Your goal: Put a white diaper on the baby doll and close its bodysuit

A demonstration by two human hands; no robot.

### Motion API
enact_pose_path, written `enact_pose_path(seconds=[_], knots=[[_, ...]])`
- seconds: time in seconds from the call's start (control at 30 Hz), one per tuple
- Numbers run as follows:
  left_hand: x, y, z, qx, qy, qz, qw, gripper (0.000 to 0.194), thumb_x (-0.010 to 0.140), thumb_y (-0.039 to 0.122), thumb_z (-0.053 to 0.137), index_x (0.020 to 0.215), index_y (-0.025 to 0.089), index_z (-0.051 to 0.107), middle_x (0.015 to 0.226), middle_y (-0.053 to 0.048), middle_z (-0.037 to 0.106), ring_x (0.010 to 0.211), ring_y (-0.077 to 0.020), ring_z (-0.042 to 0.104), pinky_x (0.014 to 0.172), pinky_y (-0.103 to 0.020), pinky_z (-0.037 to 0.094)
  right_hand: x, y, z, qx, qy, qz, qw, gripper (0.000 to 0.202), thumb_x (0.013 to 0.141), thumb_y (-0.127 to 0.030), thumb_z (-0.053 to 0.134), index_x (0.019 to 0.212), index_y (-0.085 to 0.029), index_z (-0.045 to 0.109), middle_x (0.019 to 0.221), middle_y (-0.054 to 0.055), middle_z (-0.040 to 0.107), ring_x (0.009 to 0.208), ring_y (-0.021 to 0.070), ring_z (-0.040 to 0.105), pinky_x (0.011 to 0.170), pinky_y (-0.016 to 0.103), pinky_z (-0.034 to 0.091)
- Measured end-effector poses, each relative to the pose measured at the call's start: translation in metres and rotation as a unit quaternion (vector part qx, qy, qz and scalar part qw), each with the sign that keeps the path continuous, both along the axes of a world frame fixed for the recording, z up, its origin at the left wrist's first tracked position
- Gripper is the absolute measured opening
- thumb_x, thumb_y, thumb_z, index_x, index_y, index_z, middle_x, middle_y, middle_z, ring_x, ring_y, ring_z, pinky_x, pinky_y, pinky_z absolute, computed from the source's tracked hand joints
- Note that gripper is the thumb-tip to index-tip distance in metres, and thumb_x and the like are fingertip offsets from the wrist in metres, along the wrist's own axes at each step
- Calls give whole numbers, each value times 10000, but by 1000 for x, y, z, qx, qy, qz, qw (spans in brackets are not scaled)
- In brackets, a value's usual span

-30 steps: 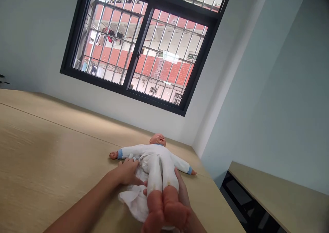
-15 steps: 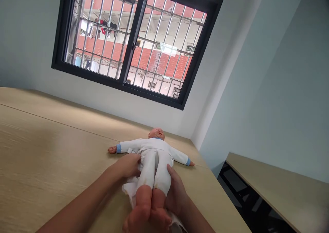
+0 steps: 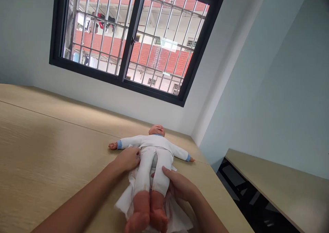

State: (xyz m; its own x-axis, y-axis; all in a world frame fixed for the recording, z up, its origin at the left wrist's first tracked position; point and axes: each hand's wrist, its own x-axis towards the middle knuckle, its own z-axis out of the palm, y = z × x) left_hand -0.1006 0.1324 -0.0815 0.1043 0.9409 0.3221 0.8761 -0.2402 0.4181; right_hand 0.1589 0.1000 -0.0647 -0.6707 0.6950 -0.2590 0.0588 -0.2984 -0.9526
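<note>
A baby doll (image 3: 156, 150) lies on its back, arms spread, its head far from me and bare feet toward me. It wears a white top with blue cuffs; white fabric covers its upper legs. Under its hips and legs spreads a rumpled white cloth (image 3: 178, 214). My left hand (image 3: 130, 157) is curled against the doll's hip on the left, its fingertips hidden; what they pinch cannot be made out. My right hand (image 3: 182, 185) wraps round the doll's right-side leg, thumb on top, with a fingertip showing between the legs.
The doll rests on a light wood table (image 3: 64, 147) set against the wall. A barred window (image 3: 128, 44) with a dark frame is above it. To the right, beyond a gap, stands another wood-topped table (image 3: 269, 174) with a dark, glossy front.
My right hand has shifted, its thumb now further over the leg and fingers beneath it. More white cloth shows spread out around the lower legs. My left hand stays at the hip.
</note>
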Motion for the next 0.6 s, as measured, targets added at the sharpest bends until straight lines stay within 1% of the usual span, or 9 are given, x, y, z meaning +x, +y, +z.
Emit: enact_pose_path(seconds=[0.03, 0.1, 0.2, 0.27, 0.33, 0.4, 0.5, 0.6], knots=[[-2, 4, -4, 7, 7, 12, 1000, 191, 794, 313, 543, 851, 177, 666, 937, -152, 700, 850, -320, 639, 695, -354, 419, 0, 1, 0, 25, -14, -15, 999, 711, 836, -653, 602, 1328, -150, 494, 1103, 167, 683, 828, 249, 707, 518, 284, 566], [-8, 12, -12, 8, 19, 28, 999, 231, 815, 352, 539, 896, 171, 655, 995, -166, 683, 890, -329, 637, 730, -367, 432, 0, 1, 0, 73, -46, -39, 996, 694, 833, -694, 573, 1287, -174, 501, 1025, 161, 692, 758, 244, 705, 494, 291, 559], [-15, 20, -21, 6, 16, 36, 999, 242, 816, 354, 544, 927, 162, 641, 1042, -166, 674, 928, -327, 639, 782, -380, 440, -1, 0, 2, 132, -108, -74, 983, 662, 844, -761, 471, 1137, -175, 567, 812, 108, 686, 588, 196, 655, 457, 282, 523], [-18, 23, -24, 10, 5, 36, 999, 247, 808, 349, 558, 946, 162, 641, 1041, -158, 680, 951, -327, 638, 800, -379, 440, -2, 0, 3, 163, -140, -95, 972, 683, 853, -793, 389, 1047, -170, 588, 716, 78, 666, 513, 184, 620, 442, 294, 506], [-19, 25, -25, 13, -5, 34, 999, 249, 799, 345, 572, 954, 163, 644, 1025, -151, 686, 955, -326, 638, 802, -374, 441, -3, 1, 2, 181, -163, -113, 963, 715, 856, -815, 319, 964, -167, 601, 644, 65, 643, 473, 190, 602, 434, 313, 490], [-19, 25, -26, 16, -7, 34, 999, 230, 792, 340, 580, 927, 167, 648, 1005, -148, 691, 942, -327, 640, 797, -368, 441, -4, 3, 0, 190, -175, -136, 956, 723, 857, -824, 288, 908, -172, 597, 579, 49, 610, 446, 194, 584, 429, 321, 472], [-18, 25, -28, 15, 9, 40, 999, 200, 794, 353, 583, 862, 176, 647, 979, -148, 691, 934, -332, 642, 806, -365, 444, -5, 4, -3, 190, -164, -158, 955, 686, 857, -818, 312, 883, -185, 575, 540, 24, 570, 432, 187, 561, 425, 312, 451], [-15, 24, -29, -1, 41, 59, 997, 244, 805, 382, 578, 900, 171, 655, 1023, -175, 678, 991, -346, 633, 854, -387, 449, -6, 5, -5, 176, -134, -158, 962, 657, 847, -818, 347, 839, -195, 555, 550, 23, 561, 440, 182, 554, 430, 309, 450]])
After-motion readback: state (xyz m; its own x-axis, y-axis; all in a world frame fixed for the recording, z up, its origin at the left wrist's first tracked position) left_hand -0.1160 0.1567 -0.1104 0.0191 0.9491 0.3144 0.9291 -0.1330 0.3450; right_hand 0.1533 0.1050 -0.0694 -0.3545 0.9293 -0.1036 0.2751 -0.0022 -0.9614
